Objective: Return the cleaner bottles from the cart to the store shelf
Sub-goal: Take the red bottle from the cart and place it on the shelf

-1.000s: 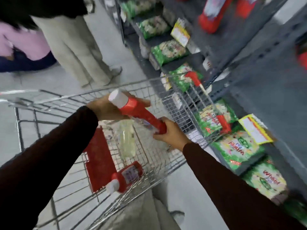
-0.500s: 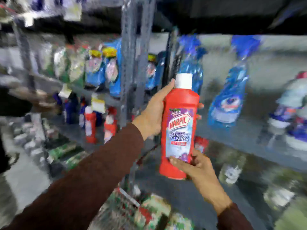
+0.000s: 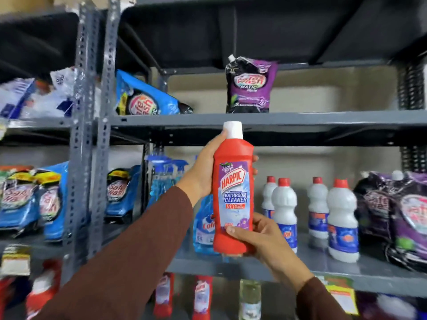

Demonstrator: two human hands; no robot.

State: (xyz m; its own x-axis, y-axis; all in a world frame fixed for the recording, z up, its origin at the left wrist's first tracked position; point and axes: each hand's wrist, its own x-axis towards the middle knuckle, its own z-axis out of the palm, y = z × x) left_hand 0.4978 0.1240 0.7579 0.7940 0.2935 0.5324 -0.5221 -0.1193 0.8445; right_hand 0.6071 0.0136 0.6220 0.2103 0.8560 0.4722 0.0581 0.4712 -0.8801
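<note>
Red Harpic bathroom cleaner bottle [image 3: 233,195] held upright at centre of frame, white cap [image 3: 233,130] on top, label facing the camera. Cap overlaps the front edge of the upper shelf board [image 3: 323,118].

Left hand [image 3: 203,172]: fingers wrapped around the bottle's upper body from the left, fingertips showing past its right edge. Gripping firmly.

Right hand [image 3: 265,239]: fingers closed on the bottle's lower right corner, thumb [image 3: 235,232] pressed across the bottom of the label. Both sleeves are dark brown.

Bottle is in the air in front of the grey metal store shelf [image 3: 346,271], not resting on any board.

Middle board, right of centre: 4 white bottles with red caps [image 3: 342,218] standing upright; purple pouches [image 3: 406,215] at the far right; blue spray bottles [image 3: 161,176] behind the left wrist.

Upper board: 1 purple Safewash pouch [image 3: 250,84] upright, 1 blue pouch [image 3: 145,98] leaning to its left.

Lower centre of frame: more red bottles [image 3: 201,296] on the board below, partly blurred.
</note>
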